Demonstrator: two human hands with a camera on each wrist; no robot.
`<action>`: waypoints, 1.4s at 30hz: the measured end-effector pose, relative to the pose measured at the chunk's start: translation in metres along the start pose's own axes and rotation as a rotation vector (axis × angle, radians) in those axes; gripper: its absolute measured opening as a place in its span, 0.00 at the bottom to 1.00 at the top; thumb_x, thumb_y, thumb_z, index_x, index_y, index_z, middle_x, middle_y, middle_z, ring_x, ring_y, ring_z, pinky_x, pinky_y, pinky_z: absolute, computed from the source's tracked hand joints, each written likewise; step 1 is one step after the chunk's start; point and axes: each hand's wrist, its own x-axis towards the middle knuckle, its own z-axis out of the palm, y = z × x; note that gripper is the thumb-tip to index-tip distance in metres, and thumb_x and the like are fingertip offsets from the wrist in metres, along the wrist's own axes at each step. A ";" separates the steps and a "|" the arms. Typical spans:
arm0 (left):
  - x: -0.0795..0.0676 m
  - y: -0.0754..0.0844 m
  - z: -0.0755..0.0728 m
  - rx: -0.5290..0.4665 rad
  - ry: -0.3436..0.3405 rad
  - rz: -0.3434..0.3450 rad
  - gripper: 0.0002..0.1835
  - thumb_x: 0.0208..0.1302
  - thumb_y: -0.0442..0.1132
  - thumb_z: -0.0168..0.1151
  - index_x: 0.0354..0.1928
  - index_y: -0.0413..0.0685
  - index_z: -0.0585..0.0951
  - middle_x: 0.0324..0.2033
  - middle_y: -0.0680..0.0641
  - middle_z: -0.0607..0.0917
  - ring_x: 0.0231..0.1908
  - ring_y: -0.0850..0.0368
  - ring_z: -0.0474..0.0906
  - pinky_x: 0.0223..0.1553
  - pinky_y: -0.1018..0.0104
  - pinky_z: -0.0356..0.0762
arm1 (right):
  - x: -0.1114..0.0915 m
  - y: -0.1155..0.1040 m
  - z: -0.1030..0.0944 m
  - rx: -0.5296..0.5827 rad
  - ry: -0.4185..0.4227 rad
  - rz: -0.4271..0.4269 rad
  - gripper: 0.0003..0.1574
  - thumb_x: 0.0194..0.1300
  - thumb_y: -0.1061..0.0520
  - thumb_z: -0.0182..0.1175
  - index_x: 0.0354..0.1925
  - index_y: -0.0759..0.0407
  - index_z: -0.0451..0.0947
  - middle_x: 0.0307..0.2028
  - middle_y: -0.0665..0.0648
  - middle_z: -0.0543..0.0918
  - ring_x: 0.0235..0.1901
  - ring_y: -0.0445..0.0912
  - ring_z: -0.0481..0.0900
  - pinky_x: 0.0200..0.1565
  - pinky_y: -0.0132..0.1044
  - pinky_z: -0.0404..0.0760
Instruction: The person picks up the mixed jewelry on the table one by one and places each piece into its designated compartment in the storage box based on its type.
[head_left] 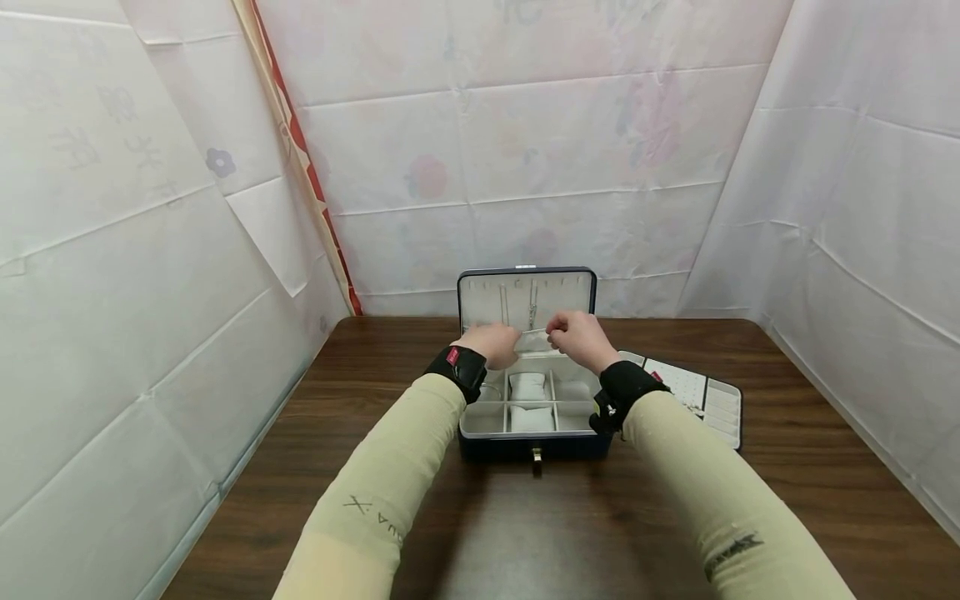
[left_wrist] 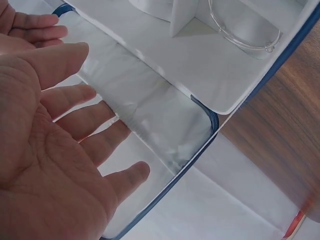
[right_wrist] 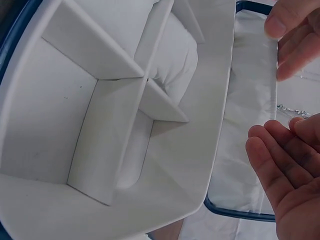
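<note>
A jewelry box stands with its lid raised, and a pale fabric pocket runs along the lid's lower part. My left hand is at the left side of this pocket, its fingers extended over the upper edge. On the right side, my right hand is near the same edge with loosely bent fingers and the thumb close to them. Neither hand shows a held object. Two necklaces hang inside the lid behind the hands. What lies inside the pocket cannot be made out.
White cushions sit in the middle compartments of the box. A thin silver bangle lies in a left compartment. To the right, a light tray with small jewelry rests on the wooden table. White sheets hang around.
</note>
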 end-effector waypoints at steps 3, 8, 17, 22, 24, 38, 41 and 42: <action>-0.002 -0.001 -0.001 -0.007 -0.008 0.007 0.27 0.77 0.43 0.53 0.75 0.51 0.69 0.70 0.45 0.74 0.72 0.46 0.67 0.73 0.37 0.53 | -0.001 0.003 -0.001 -0.010 -0.004 0.003 0.15 0.76 0.64 0.50 0.51 0.69 0.81 0.45 0.66 0.86 0.41 0.54 0.85 0.42 0.43 0.81; -0.002 -0.004 0.000 -0.006 -0.004 0.021 0.26 0.78 0.43 0.53 0.75 0.51 0.69 0.71 0.45 0.74 0.73 0.46 0.66 0.74 0.38 0.52 | -0.003 0.009 -0.004 -0.016 -0.004 0.011 0.16 0.77 0.63 0.50 0.51 0.68 0.81 0.46 0.66 0.86 0.42 0.53 0.85 0.44 0.45 0.82; -0.009 -0.009 -0.005 -0.002 0.000 0.063 0.27 0.78 0.43 0.53 0.76 0.49 0.67 0.72 0.45 0.73 0.73 0.47 0.65 0.74 0.44 0.54 | -0.007 0.014 -0.014 -0.021 0.006 0.039 0.16 0.76 0.64 0.50 0.52 0.70 0.81 0.45 0.67 0.86 0.44 0.55 0.86 0.45 0.45 0.83; -0.015 -0.014 -0.007 -0.030 0.012 0.090 0.27 0.79 0.43 0.53 0.76 0.48 0.66 0.72 0.44 0.72 0.72 0.46 0.66 0.72 0.49 0.62 | -0.007 0.018 -0.019 -0.057 0.006 0.059 0.16 0.76 0.63 0.51 0.53 0.69 0.81 0.46 0.66 0.87 0.44 0.55 0.86 0.45 0.44 0.83; -0.019 -0.016 -0.008 -0.056 0.016 0.092 0.27 0.79 0.43 0.53 0.76 0.49 0.67 0.72 0.44 0.73 0.72 0.46 0.67 0.70 0.49 0.65 | -0.008 0.019 -0.022 -0.094 0.014 0.052 0.16 0.76 0.62 0.51 0.53 0.68 0.81 0.46 0.65 0.87 0.43 0.54 0.85 0.44 0.44 0.82; -0.047 -0.030 -0.015 -0.142 0.083 0.100 0.25 0.78 0.44 0.54 0.73 0.49 0.72 0.68 0.45 0.77 0.67 0.47 0.74 0.65 0.49 0.72 | -0.021 0.026 -0.051 -0.191 0.063 0.010 0.20 0.73 0.58 0.51 0.54 0.68 0.82 0.47 0.67 0.85 0.48 0.60 0.81 0.49 0.52 0.79; -0.052 -0.033 -0.015 -0.150 0.082 0.098 0.24 0.78 0.44 0.53 0.73 0.49 0.73 0.68 0.45 0.77 0.66 0.47 0.75 0.64 0.49 0.73 | -0.022 0.030 -0.057 -0.202 0.043 0.010 0.20 0.75 0.57 0.51 0.54 0.68 0.81 0.50 0.68 0.85 0.51 0.62 0.81 0.52 0.56 0.78; -0.054 -0.035 -0.016 -0.145 0.084 0.093 0.24 0.78 0.44 0.54 0.72 0.49 0.73 0.68 0.45 0.78 0.66 0.48 0.75 0.64 0.49 0.73 | -0.022 0.031 -0.059 -0.206 0.038 0.010 0.20 0.75 0.57 0.52 0.54 0.68 0.81 0.51 0.69 0.84 0.52 0.62 0.80 0.53 0.56 0.78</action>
